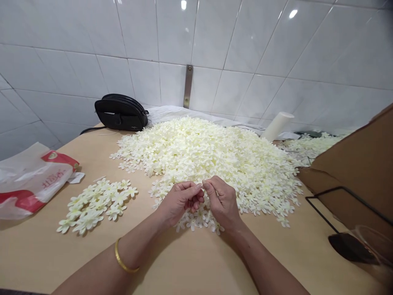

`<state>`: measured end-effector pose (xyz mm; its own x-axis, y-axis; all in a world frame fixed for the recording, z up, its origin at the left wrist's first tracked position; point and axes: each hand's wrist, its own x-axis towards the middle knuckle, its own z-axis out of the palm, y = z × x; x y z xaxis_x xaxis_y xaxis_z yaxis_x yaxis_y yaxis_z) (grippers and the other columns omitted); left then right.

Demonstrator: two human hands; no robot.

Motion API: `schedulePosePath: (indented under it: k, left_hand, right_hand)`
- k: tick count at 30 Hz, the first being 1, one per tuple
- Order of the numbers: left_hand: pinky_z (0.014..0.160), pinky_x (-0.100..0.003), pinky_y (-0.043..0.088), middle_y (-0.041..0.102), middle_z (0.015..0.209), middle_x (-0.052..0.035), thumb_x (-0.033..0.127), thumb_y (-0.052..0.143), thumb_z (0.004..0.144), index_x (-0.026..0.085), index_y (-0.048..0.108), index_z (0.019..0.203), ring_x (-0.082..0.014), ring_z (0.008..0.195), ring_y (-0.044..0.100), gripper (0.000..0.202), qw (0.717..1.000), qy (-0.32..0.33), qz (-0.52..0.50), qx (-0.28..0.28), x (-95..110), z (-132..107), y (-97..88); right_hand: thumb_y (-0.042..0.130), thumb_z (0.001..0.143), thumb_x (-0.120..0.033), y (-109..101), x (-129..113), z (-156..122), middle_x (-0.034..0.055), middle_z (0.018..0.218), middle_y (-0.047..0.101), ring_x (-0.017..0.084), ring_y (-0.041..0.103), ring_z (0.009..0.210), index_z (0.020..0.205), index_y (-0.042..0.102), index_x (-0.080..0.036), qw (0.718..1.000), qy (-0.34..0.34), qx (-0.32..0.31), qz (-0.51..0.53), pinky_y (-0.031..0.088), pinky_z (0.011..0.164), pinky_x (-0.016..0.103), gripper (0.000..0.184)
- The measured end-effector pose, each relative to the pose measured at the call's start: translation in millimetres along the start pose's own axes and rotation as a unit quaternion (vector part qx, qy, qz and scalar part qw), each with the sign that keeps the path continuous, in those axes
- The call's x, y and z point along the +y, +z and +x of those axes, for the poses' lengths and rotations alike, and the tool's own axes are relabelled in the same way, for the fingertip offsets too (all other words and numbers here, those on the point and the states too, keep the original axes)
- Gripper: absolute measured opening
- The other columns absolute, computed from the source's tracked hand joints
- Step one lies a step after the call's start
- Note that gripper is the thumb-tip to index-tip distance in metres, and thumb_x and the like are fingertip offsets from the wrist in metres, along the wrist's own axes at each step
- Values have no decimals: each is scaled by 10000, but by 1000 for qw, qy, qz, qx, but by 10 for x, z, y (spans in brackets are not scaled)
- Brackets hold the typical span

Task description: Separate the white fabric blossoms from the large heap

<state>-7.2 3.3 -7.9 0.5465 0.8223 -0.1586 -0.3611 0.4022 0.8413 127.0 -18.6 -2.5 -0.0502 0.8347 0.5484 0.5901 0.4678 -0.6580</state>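
Note:
In front of a big heap of pale cream artificial flower heads point(196, 151), my two hands meet at their fingertips. My left hand point(184, 198) is closed in a pinch, thumb against forefinger, with the other fingers curled. Against it, my right hand point(221, 200) also pinches with curled fingers. Whatever lies between the fingertips is too small to make out. Several loose flower heads point(193, 221) lie on the table just under my hands. A smaller, flat cluster of the same flowers point(95, 203) is spread to the left of my left forearm.
A red and white plastic bag point(39, 180) lies at the left. Behind the heap are a black bag point(121, 112) and a leaning white roll point(278, 126). On the right stand a cardboard box point(353, 164), a black wire frame point(325, 211) and sunglasses point(353, 248). A tiled wall point(138, 37) closes the back.

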Motion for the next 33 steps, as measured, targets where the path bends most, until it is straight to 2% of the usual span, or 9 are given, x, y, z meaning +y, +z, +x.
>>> schedulePosePath:
  k: [2, 4, 7, 9, 18, 22, 26, 29, 33]
  left_hand:
    - [403, -177, 327, 548, 578, -20, 372, 580, 698, 113, 548, 659, -59, 430, 460, 263, 1000, -1, 1, 13, 17, -9, 16]
    - [401, -179, 335, 556, 607, -17, 383, 576, 699, 125, 554, 715, -61, 434, 465, 260, 1000, -2, -13, 25, 29, -13, 23]
    - [408, -179, 353, 556, 630, -6, 366, 578, 702, 138, 551, 753, -62, 442, 479, 235, 999, 5, -35, 28, 32, -4, 13]
    - [422, -177, 366, 549, 599, 2, 347, 587, 700, 139, 544, 735, -63, 443, 486, 215, 999, 7, -46, 27, 27, 8, -8]
    - [459, -175, 376, 543, 545, 16, 222, 664, 623, 144, 533, 694, -70, 471, 495, 168, 996, 19, -51, 68, 50, 7, -42]
    - [507, -186, 379, 523, 551, 27, 188, 648, 622, 144, 540, 673, -66, 505, 481, 127, 991, 99, -5, 95, 90, -30, -4]
    - [547, -205, 391, 504, 544, 31, 182, 623, 628, 148, 545, 685, -77, 527, 477, 103, 979, 147, 66, 122, 109, -54, 28]
    - [532, -200, 391, 513, 593, 37, 152, 626, 597, 162, 551, 748, -70, 521, 469, 169, 979, 133, 83, 128, 109, -62, 47]
    - [488, -208, 387, 520, 590, 29, 178, 613, 600, 161, 576, 788, -82, 499, 474, 192, 984, 88, 104, 114, 103, -61, 56]
  right_hand:
    - [407, 828, -198, 4, 12, 4, -14, 565, 419, 115, 409, 563, 601, 495, -176, 1000, 11, 22, -6, 348, 558, 255, 245]
    - [422, 819, -188, 11, 30, 14, 4, 649, 476, 125, 451, 626, 727, 547, -176, 999, 8, 36, 8, 376, 598, 261, 155]
    - [439, 798, -158, 25, 44, 25, 50, 855, 521, 153, 496, 787, 981, 545, -184, 999, -19, 8, 37, 410, 699, 289, 213]
    - [435, 791, -140, 33, 37, 24, 62, 925, 515, 164, 498, 855, 1037, 525, -196, 998, -30, -21, 54, 417, 740, 303, 268]
    - [460, 772, -139, 22, -7, 25, 53, 929, 529, 169, 503, 865, 992, 529, -211, 996, -34, -42, 70, 422, 762, 319, 242]
    - [495, 767, -191, 2, -18, 28, 45, 878, 531, 155, 506, 790, 1005, 525, -196, 997, -4, -22, 77, 427, 698, 292, 240]
    - [479, 792, -239, -10, -43, 22, 11, 711, 542, 131, 509, 670, 835, 559, -176, 994, 56, -15, 93, 414, 624, 258, 111]
    - [458, 803, -225, -3, -56, 24, 11, 706, 561, 131, 517, 664, 779, 566, -174, 993, 59, -33, 96, 413, 622, 254, 122]
    - [430, 808, -175, 19, -35, 23, 41, 838, 578, 154, 532, 782, 919, 575, -194, 995, 11, -52, 85, 425, 699, 281, 183]
